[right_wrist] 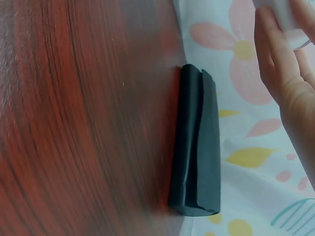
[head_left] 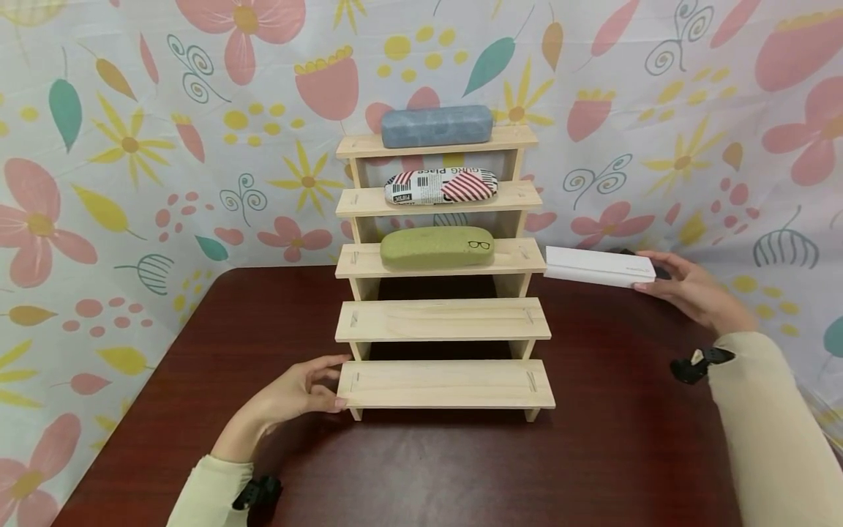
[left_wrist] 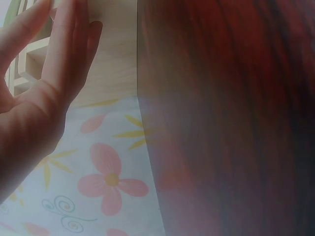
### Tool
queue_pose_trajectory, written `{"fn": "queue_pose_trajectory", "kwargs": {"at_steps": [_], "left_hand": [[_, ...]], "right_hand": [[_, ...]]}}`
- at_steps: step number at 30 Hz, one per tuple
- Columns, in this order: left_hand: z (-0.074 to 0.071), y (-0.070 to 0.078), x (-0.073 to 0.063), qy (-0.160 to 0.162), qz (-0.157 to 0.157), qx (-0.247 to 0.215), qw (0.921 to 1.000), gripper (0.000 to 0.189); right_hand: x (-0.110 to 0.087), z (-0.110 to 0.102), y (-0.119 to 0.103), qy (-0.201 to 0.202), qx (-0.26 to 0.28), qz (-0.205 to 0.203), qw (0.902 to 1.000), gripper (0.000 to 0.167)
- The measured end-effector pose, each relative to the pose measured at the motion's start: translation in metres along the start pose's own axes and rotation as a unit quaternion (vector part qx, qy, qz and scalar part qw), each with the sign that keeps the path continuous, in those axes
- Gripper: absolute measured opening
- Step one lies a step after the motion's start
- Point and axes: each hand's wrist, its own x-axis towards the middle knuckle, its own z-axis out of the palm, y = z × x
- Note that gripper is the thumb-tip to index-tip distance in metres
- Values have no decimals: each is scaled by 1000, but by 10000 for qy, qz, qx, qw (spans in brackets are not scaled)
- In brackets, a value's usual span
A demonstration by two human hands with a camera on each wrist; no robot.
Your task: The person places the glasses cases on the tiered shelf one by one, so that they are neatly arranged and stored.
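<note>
A pale wooden stepped rack (head_left: 444,320) stands on the table. My left hand (head_left: 299,391) grips the left end of its lowest step, thumb at the front edge and fingers farther back. To the right of the rack, my right hand (head_left: 691,289) holds a long white glasses case (head_left: 596,266) by its right end, thumb in front and fingers behind. The white case's left end is close to the third step. A blue case (head_left: 437,126) lies on the top step, a printed newspaper-pattern case (head_left: 441,187) below it, and a green glasses case (head_left: 437,247) on the middle step.
A black case (right_wrist: 194,142) lies at the table's back edge, mostly hidden behind my right hand in the head view. The dark red table (head_left: 435,468) meets a floral cloth (head_left: 263,132) hanging behind it. The two lower steps are bare wood.
</note>
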Motion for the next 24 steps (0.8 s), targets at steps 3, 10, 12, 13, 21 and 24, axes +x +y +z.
{"fn": "queue_pose_trajectory", "kwargs": {"at_steps": [3, 10, 12, 13, 21, 24], "left_hand": [[0, 0, 0, 19, -23, 5, 10000, 81], [-1, 1, -1, 13, 17, 71, 10000, 82], [-1, 2, -1, 10, 43, 100, 9999, 82], [-1, 2, -1, 12, 46, 109, 9999, 82], [-1, 2, -1, -4, 61, 59, 10000, 81], [0, 2, -1, 20, 56, 59, 10000, 81]], "right_hand": [[-6, 0, -3, -52, 228, -156, 9996, 57], [-18, 1, -3, -200, 725, -418, 9963, 56], [-21, 1, -3, -228, 740, -484, 9958, 56], [-22, 1, -3, -246, 710, -528, 9958, 57], [-35, 2, -5, -586, 645, -980, 9914, 60], [-40, 4, -6, -577, 596, -1018, 9913, 61]]}}
